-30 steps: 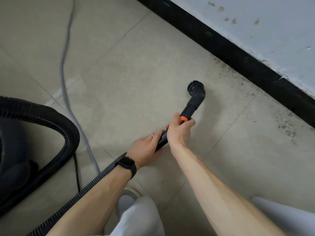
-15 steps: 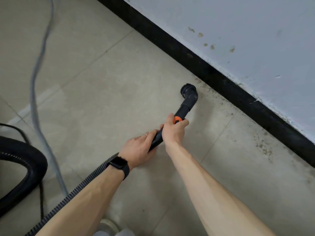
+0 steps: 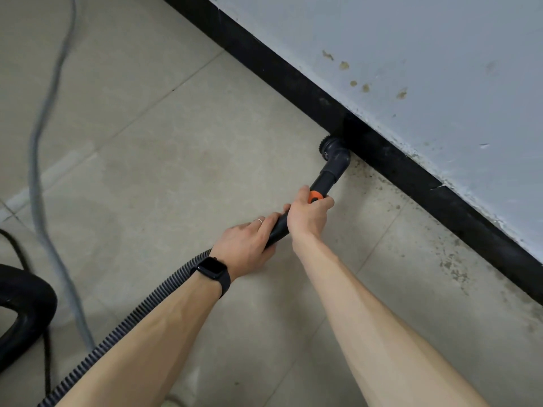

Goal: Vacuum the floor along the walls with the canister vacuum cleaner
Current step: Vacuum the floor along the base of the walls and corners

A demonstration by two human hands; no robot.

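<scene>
Canister (image 3: 26, 301) at the 8 o'clock edge of the view. Ribbed hose (image 3: 117, 333) runs from 7 o'clock up to the left hand (image 3: 249, 248), whose fingers wrap the black wand (image 3: 277, 229). Right hand (image 3: 308, 218) grips the same wand just ahead, at the orange collar (image 3: 316, 197). The wand's long axis points toward 1 o'clock. Its elbowed brush nozzle (image 3: 335, 154) is on the floor tile (image 3: 176, 171), right against the black skirting (image 3: 411, 168).

No legible text, label, brand or number anywhere. Watch (image 3: 212, 269) screen dark, nothing readable. Vacuum tube (image 3: 324, 180) and hose (image 3: 117, 342) show no lettering; wall (image 3: 411, 54) carries stains only, no signs.
</scene>
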